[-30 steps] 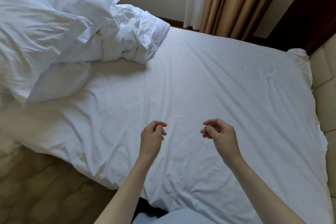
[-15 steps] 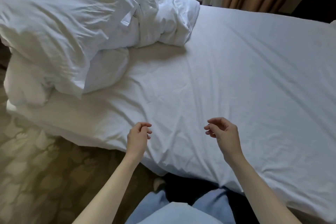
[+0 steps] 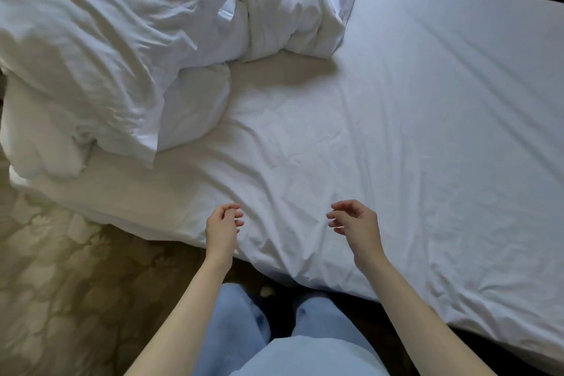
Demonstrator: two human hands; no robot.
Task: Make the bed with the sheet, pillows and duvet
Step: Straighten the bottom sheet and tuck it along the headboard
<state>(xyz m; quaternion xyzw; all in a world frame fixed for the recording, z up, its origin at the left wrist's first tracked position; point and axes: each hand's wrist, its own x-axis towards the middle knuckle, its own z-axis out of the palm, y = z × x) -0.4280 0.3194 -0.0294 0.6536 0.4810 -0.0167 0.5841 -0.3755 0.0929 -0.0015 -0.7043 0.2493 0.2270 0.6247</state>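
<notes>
Broadly, the white sheet (image 3: 412,137) lies spread over the bed, creased near its front edge, with the bunched duvet (image 3: 128,33) heaped on its left end. Above the front edge hover the left hand (image 3: 222,230) and right hand (image 3: 355,224), fingers loosely curled, grasping nothing

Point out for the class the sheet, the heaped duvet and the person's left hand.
sheet (image 3: 427,119), head view, flat bare stretch right of the heap.
heaped duvet (image 3: 100,40), head view, crumpled top of the pile.
left hand (image 3: 222,230), head view, back of the hand, holding nothing.
</notes>
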